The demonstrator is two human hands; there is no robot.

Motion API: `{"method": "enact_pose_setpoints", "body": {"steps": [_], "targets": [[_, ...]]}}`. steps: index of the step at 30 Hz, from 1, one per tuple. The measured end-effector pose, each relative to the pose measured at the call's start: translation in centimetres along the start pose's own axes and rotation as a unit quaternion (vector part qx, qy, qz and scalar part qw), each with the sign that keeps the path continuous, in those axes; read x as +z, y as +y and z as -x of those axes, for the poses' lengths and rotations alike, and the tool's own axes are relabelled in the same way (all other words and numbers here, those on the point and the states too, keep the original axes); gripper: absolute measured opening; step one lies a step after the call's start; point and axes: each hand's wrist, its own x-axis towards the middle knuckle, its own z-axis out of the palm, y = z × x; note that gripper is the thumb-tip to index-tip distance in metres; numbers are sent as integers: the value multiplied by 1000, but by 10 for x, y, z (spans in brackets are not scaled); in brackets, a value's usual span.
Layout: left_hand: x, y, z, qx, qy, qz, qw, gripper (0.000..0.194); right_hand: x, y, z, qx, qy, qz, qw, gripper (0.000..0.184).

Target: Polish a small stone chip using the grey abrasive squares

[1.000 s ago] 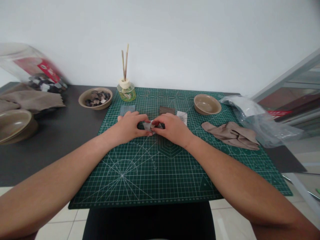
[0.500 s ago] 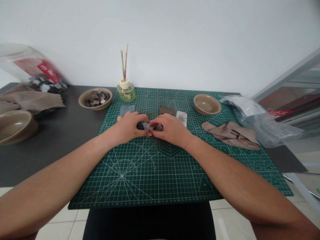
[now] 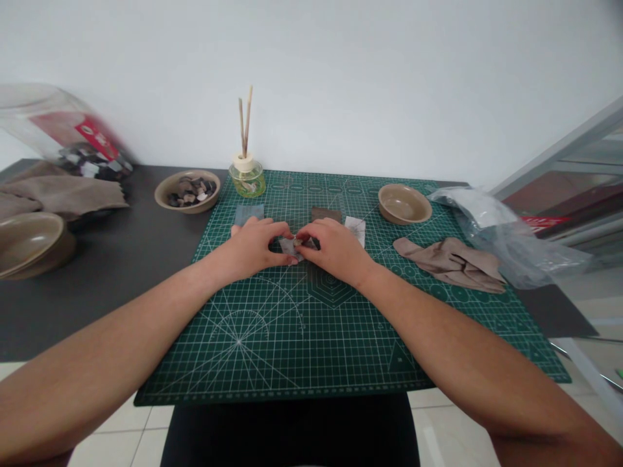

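Left hand (image 3: 253, 243): thumb and forefinger spread, tips at the near and far edges of a pale square (image 3: 287, 246), which lies mid-mat. Right hand (image 3: 335, 246): thumb and forefinger pinching a small brown piece (image 3: 298, 242) above that square; we cannot tell whether the two touch. Under both, a green cutting mat (image 3: 341, 350). Progress: we judge this square in hand and unfinished. Apart from it, on the far side, we count a blue-grey square (image 3: 250, 213), a brown square (image 3: 326, 213) and a patterned white square (image 3: 356, 227). Far left, a bowl (image 3: 189, 209) holds many loose pieces (image 3: 192, 190).
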Motion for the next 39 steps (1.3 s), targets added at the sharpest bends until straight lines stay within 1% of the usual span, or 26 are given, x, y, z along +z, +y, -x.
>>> {"method": "enact_pose_setpoints", "body": {"steps": [7, 10, 14, 18, 24, 28, 30, 32, 34, 37, 39], "targets": [[-1, -2, 0, 6, 3, 1, 1000, 40, -2, 0, 3, -36, -24, -7, 999, 16], [-1, -2, 1, 8, 8, 2, 1000, 41, -5, 1, 5, -38, -29, -10, 999, 16], [-2, -1, 0, 15, 20, 5, 1000, 41, -6, 2, 5, -30, -21, -4, 999, 12], [-2, 1, 0, 17, 16, 17, 1000, 41, -3, 3, 4, -28, -6, -6, 1000, 11], [-3, 0, 1, 41, 23, 31, 998, 33, -3, 5, 5, -30, -4, -28, 999, 23], [-2, -2, 1, 41, 34, 40, 998, 33, -6, 8, 6, -38, 22, -23, 999, 26], [-1, -2, 0, 52, 36, 40, 997, 32, -6, 10, 7, -52, 28, -5, 998, 35], [0, -2, 0, 60, 33, 35, 997, 30, -5, 11, 8, -63, 18, 21, 998, 47], [1, -1, -1, 63, 29, 32, 997, 29, -5, 11, 8, -61, -4, 42, 997, 54], [1, 0, 0, 63, 33, 32, 997, 28, -5, 8, 9, -45, -28, 57, 997, 53], [2, 0, 0, 58, 37, 29, 997, 27, -6, 6, 9, -36, -27, 59, 997, 50]]}}
